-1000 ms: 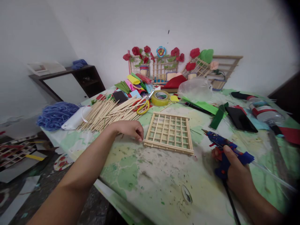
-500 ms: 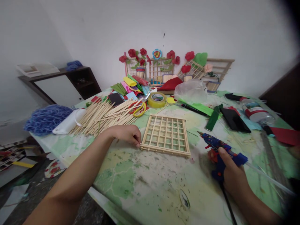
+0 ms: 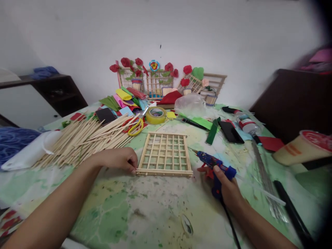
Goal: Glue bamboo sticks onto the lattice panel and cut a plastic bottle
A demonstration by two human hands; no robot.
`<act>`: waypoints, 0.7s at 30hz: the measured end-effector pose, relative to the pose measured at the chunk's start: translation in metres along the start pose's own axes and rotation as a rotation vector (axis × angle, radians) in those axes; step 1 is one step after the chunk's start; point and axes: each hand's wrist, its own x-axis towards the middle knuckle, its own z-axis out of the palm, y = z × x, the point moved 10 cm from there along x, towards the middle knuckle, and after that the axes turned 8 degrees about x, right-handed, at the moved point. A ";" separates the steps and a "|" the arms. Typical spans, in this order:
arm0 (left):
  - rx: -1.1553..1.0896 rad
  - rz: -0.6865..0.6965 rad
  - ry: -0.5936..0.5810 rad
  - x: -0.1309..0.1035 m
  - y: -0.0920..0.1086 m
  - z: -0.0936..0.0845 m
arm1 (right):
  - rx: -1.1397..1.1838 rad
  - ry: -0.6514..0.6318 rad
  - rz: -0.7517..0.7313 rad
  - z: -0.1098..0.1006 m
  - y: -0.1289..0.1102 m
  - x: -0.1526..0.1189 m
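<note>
A lattice of thin wooden sticks (image 3: 166,154) lies flat on the table in front of me. My left hand (image 3: 121,159) is closed at its near left corner, fingertips pinching the end of the front stick. My right hand (image 3: 225,183) grips a blue hot glue gun (image 3: 213,162), which has dark specks on its body and a clear glue stick (image 3: 261,190) out of its back. The gun's nozzle points left, just off the lattice's right side. A black cord (image 3: 231,223) runs down from the handle.
Left of the lattice lie many loose wooden sticks (image 3: 75,140), yellow-handled scissors (image 3: 136,127) and a tape roll (image 3: 155,116). A phone (image 3: 230,132), a plastic bottle (image 3: 247,123) and a drink cup (image 3: 303,148) are at right. Finished lattices with paper flowers (image 3: 159,81) lean on the wall.
My view has turned to the right, bringing the cup into sight. The glue gun's nozzle is slightly nearer the lattice. My left hand stays at the same corner.
</note>
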 end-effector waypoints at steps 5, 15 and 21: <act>0.012 -0.024 -0.007 0.000 -0.001 0.002 | 0.017 -0.114 0.004 0.013 -0.001 -0.005; 0.389 -0.061 0.656 -0.025 0.031 -0.065 | 0.068 0.022 -0.002 -0.001 -0.001 -0.001; 0.625 0.158 0.596 0.014 0.112 0.000 | 0.079 0.071 -0.016 -0.003 -0.005 -0.001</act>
